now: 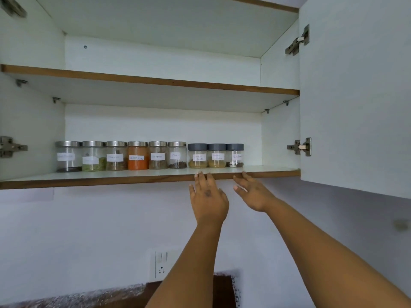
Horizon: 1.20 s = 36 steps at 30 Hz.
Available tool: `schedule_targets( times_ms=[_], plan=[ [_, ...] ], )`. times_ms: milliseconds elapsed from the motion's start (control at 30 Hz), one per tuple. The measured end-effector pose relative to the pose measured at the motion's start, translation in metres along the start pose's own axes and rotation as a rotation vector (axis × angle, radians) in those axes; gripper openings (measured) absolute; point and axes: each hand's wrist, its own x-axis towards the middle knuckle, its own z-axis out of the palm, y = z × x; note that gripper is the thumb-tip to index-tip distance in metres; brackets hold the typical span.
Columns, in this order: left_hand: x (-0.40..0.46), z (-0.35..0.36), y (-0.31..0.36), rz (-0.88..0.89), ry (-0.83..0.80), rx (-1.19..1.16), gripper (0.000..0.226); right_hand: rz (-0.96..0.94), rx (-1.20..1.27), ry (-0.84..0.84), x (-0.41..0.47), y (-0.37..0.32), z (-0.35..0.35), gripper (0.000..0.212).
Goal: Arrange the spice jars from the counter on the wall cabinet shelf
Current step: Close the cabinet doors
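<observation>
Since nine labelled spice jars (149, 156) already stand in one row on the lower cabinet shelf (124, 173), and the visible strip of counter (73, 297) shows none, the arranging looks nearly or fully done. Left hand (208, 197) and right hand (253, 193) hang spread and empty, fingertips at the shelf's front edge.

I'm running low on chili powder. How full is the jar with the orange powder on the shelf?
Nearly full. The orange jar shows powder from its base up almost to the steel lid, well above its neighbours' levels.
</observation>
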Motion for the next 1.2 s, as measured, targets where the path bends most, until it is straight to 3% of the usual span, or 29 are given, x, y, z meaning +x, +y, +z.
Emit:
schedule_targets(
  times_ms=[133, 233, 433, 567, 667, 767, 867, 933, 967, 1100, 1200],
  plan=[
    [-0.025, -0.029, 0.024, -0.052, -0.101, -0.204, 0.063, -0.009, 0.085, 0.367, -0.048, -0.018, 0.005, 0.043],
    [-0.039, -0.053, 0.059, -0.035, -0.086, -0.342, 0.06, -0.074, 0.116, 0.576, -0.087, -0.021, -0.015, 0.035],
    [-0.08, -0.099, 0.163, 0.031, -0.047, -0.587, 0.054, -0.136, -0.01, 0.915, -0.167, -0.006, -0.107, 0.025],
    [-0.116, -0.121, 0.25, 0.035, -0.232, -0.815, 0.066, -0.096, -0.201, 1.062, -0.219, 0.012, -0.181, 0.031],
    [-0.145, -0.133, 0.312, 0.09, -0.392, -0.872, 0.072, 0.086, -0.324, 1.113, -0.262, 0.04, -0.228, 0.042],
    [-0.164, -0.146, 0.359, 0.117, -0.449, -0.953, 0.072, 0.311, -0.331, 1.107, -0.305, 0.073, -0.254, 0.064],
    [-0.184, -0.154, 0.388, 0.184, -0.507, -1.024, 0.062, 0.448, -0.022, 0.828, -0.324, 0.095, -0.271, 0.076],
    [-0.192, -0.153, 0.394, 0.198, -0.531, -1.069, 0.052, 0.453, 0.085, 0.649, -0.326, 0.099, -0.277, 0.065],
    [-0.195, -0.153, 0.395, 0.201, -0.536, -1.092, 0.047, 0.444, 0.1, 0.643, -0.327, 0.098, -0.277, 0.058],
    [-0.201, -0.162, 0.384, 0.212, -0.443, -1.116, 0.034, 0.394, 0.246, 0.753, -0.33, 0.087, -0.27, 0.043],
    [-0.194, -0.172, 0.369, 0.127, -0.278, -1.047, 0.034, 0.323, 0.372, 0.82, -0.326, 0.063, -0.26, 0.028]
  ],
)
